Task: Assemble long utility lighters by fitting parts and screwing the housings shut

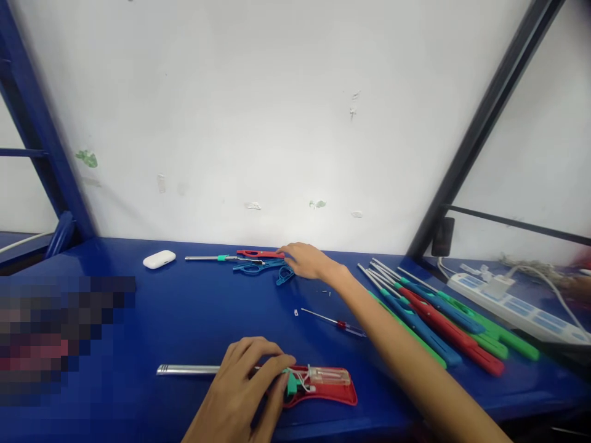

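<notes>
My left hand [247, 381] is closed over an opened red gas lighter [341, 397] near the table's front edge. The lighter's metal tube [187, 370] points left; a clear fuel tank [330, 375], a green part [292, 384] and white wires show in its handle. Farther back, my right hand [307, 259] has its fingertips on the right end of a red handle half [258, 253]; its thumb is partly hidden. Close by lie blue handle pieces [258, 266] and a loose metal lighter tube [203, 258] with a green part.
A screwdriver [339, 322] and a tiny white piece [296, 312] lie mid-table. Several red, blue and green lighters [429, 314] are piled at right, beside a power strip [517, 307]. A white case [159, 259] sits at back left, before the wall.
</notes>
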`<act>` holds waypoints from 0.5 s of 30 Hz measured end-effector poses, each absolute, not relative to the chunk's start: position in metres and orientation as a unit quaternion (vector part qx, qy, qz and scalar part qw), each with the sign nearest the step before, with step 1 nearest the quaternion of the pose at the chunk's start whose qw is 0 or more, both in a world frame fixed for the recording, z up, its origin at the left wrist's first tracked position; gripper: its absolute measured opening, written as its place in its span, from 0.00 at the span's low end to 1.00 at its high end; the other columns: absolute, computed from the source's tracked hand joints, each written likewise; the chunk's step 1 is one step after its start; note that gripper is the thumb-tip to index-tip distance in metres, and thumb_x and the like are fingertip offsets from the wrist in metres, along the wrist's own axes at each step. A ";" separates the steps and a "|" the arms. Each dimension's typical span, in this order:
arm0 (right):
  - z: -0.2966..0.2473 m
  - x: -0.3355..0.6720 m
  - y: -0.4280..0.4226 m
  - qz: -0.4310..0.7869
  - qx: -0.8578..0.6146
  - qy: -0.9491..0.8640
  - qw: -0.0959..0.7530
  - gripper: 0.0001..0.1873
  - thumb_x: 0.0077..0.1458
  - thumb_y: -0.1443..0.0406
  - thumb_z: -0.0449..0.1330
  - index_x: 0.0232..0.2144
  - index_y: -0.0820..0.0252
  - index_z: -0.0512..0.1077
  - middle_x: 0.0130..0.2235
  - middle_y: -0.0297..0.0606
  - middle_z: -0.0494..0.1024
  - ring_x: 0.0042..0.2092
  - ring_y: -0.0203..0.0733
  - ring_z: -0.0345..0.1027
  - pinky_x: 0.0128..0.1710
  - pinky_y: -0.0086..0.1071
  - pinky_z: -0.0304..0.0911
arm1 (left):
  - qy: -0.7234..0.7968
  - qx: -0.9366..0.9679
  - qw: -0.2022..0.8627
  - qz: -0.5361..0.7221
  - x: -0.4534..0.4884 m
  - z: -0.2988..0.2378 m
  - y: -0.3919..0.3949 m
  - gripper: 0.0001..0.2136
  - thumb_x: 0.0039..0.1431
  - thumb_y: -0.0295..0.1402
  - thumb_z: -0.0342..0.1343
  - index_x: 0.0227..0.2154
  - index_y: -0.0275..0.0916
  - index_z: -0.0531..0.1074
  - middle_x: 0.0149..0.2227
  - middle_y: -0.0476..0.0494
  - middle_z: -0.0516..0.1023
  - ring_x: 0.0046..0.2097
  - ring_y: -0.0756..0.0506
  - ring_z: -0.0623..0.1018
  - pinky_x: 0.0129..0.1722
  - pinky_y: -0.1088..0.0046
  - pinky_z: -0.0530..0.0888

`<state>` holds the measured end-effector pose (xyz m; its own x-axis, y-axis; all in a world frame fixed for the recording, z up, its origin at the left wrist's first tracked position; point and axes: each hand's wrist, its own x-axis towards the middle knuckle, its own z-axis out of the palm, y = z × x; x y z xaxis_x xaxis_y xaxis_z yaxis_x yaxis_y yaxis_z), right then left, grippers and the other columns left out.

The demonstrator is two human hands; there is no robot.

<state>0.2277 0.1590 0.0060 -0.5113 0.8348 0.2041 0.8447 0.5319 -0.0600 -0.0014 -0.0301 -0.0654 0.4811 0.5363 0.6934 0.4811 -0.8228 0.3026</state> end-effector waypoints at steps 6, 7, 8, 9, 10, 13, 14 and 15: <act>0.017 0.194 0.212 -0.006 -0.512 -0.856 0.078 0.19 0.69 0.58 0.63 0.59 0.57 0.73 0.59 0.45 0.76 0.54 0.49 0.76 0.52 0.49 0.75 | 0.289 0.840 0.043 0.457 -0.002 -0.063 -0.031 0.13 0.70 0.23 0.53 0.50 0.46 0.73 0.44 0.47 0.81 0.46 0.47 0.80 0.49 0.71 0.79; 0.017 0.189 0.218 0.001 -0.511 -0.857 0.070 0.19 0.69 0.58 0.63 0.58 0.58 0.73 0.59 0.45 0.76 0.53 0.49 0.76 0.52 0.49 0.75 | 0.288 0.837 0.046 0.463 -0.002 -0.064 -0.030 0.13 0.70 0.23 0.53 0.50 0.46 0.73 0.43 0.47 0.81 0.46 0.47 0.80 0.49 0.70 0.79; 0.015 0.186 0.223 0.008 -0.510 -0.858 0.062 0.19 0.69 0.58 0.63 0.58 0.58 0.73 0.59 0.45 0.76 0.53 0.49 0.76 0.52 0.49 0.75 | 0.286 0.835 0.049 0.467 -0.003 -0.064 -0.030 0.13 0.70 0.23 0.54 0.50 0.46 0.73 0.43 0.47 0.81 0.46 0.47 0.80 0.48 0.70 0.79; 0.013 0.182 0.226 0.015 -0.509 -0.859 0.054 0.19 0.69 0.58 0.63 0.58 0.58 0.73 0.59 0.45 0.76 0.53 0.49 0.76 0.52 0.49 0.75 | 0.286 0.834 0.052 0.470 -0.003 -0.065 -0.030 0.13 0.70 0.23 0.54 0.50 0.46 0.74 0.42 0.47 0.81 0.45 0.47 0.80 0.48 0.70 0.79; 0.011 0.180 0.228 0.020 -0.507 -0.860 0.049 0.19 0.69 0.58 0.64 0.58 0.58 0.73 0.59 0.45 0.76 0.53 0.49 0.76 0.51 0.49 0.75 | 0.286 0.832 0.054 0.472 -0.004 -0.065 -0.030 0.13 0.70 0.23 0.54 0.50 0.46 0.74 0.42 0.48 0.81 0.45 0.47 0.80 0.48 0.70 0.79; 0.003 0.177 0.228 0.027 -0.505 -0.861 0.048 0.19 0.69 0.58 0.64 0.58 0.58 0.73 0.58 0.45 0.76 0.53 0.49 0.76 0.51 0.49 0.75 | 0.298 0.820 0.065 0.483 -0.006 -0.066 -0.030 0.12 0.70 0.24 0.54 0.48 0.48 0.75 0.42 0.49 0.81 0.45 0.47 0.81 0.47 0.70 0.80; 0.001 0.177 0.226 0.028 -0.505 -0.861 0.053 0.19 0.69 0.58 0.64 0.58 0.58 0.73 0.58 0.45 0.76 0.53 0.49 0.76 0.51 0.49 0.75 | 0.306 0.816 0.071 0.486 -0.007 -0.066 -0.031 0.11 0.70 0.25 0.54 0.48 0.48 0.75 0.42 0.49 0.81 0.44 0.46 0.81 0.47 0.70 0.81; 0.001 0.177 0.225 0.028 -0.505 -0.861 0.059 0.20 0.69 0.58 0.64 0.58 0.58 0.73 0.58 0.45 0.76 0.53 0.49 0.76 0.51 0.49 0.75 | 0.315 0.811 0.078 0.486 -0.008 -0.065 -0.032 0.10 0.70 0.26 0.54 0.47 0.48 0.75 0.42 0.49 0.82 0.44 0.46 0.81 0.47 0.69 0.81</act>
